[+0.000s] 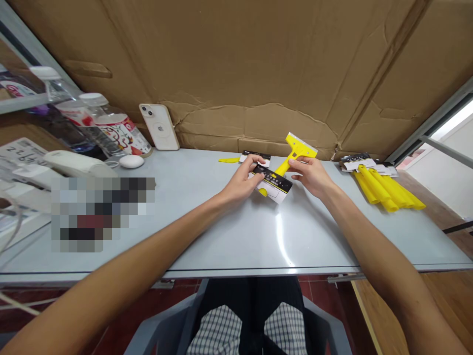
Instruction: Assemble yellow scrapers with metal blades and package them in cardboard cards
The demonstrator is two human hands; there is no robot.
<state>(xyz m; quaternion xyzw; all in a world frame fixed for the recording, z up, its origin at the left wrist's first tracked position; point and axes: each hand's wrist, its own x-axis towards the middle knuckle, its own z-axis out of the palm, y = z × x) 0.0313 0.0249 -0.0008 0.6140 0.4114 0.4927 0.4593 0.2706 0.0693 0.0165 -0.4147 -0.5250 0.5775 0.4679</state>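
A yellow scraper (295,150) with a wide head is held above the table, its head pointing up and away from me. A black-and-white packaging card (281,186) sits around its handle, and a yellow end shows below the card. My left hand (244,180) grips the card, thumb on its front. My right hand (312,175) pinches the scraper near its head. Just behind my left hand lies another packaging card (263,159) with a yellow piece (229,160) beside it; my hand partly hides them.
Several carded yellow scrapers (388,190) lie in a pile at the right. A phone (160,126) leans on the cardboard wall (236,64). Bottles (118,128), a white mouse (131,161) and a blurred-out patch are at the left. The table's front edge (236,272) runs before my lap.
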